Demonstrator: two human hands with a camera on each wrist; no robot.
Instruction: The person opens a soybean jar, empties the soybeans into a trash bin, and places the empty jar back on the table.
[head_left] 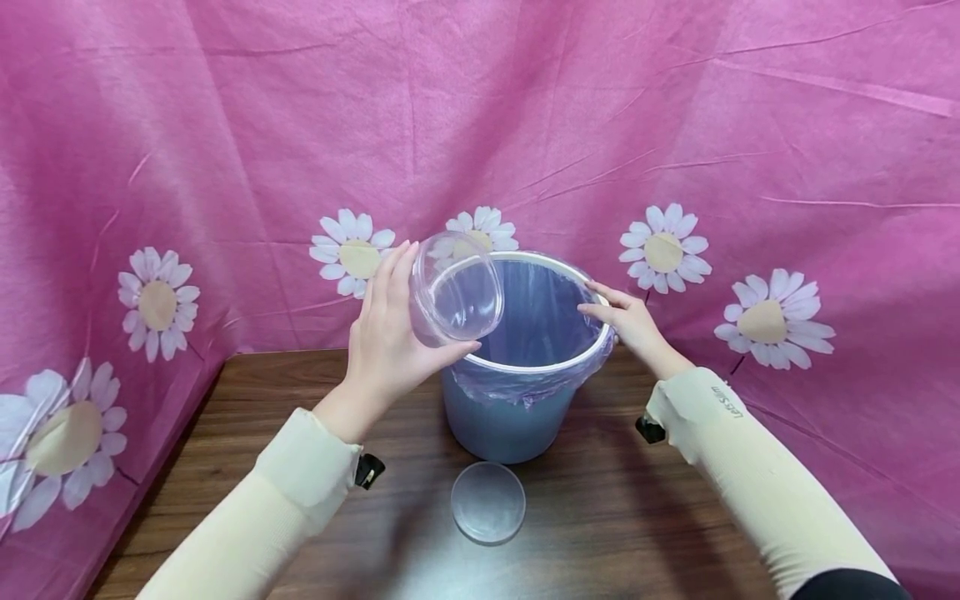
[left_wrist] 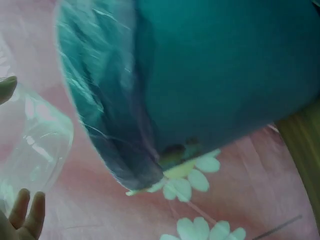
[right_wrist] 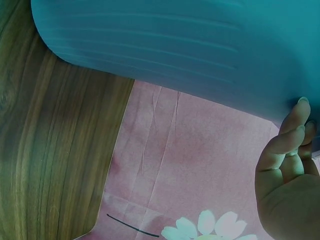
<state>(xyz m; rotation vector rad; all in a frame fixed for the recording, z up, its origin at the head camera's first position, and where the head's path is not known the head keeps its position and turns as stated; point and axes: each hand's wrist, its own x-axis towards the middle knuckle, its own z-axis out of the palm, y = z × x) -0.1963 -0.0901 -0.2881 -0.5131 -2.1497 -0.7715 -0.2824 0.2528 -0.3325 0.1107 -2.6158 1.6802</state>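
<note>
My left hand (head_left: 390,333) grips a clear round plastic container (head_left: 457,287), tilted with its mouth toward the bin, at the left of the bin's rim. In the left wrist view the container (left_wrist: 37,145) shows between thumb and fingertips, with nothing visible inside. A blue-grey trash bin (head_left: 510,417) stands upright on the table, its white rim wrapped by a thin purple plastic bag (head_left: 525,383). At the bin's right rim, my right hand (head_left: 630,321) pinches the edge, thumb and index finger inside and the other fingers against the outer wall.
A clear round lid (head_left: 488,502) lies flat on the brown wooden table (head_left: 600,517) in front of the bin. Pink cloth (head_left: 525,108) printed with white daisies hangs behind and at both sides, close to the bin's back.
</note>
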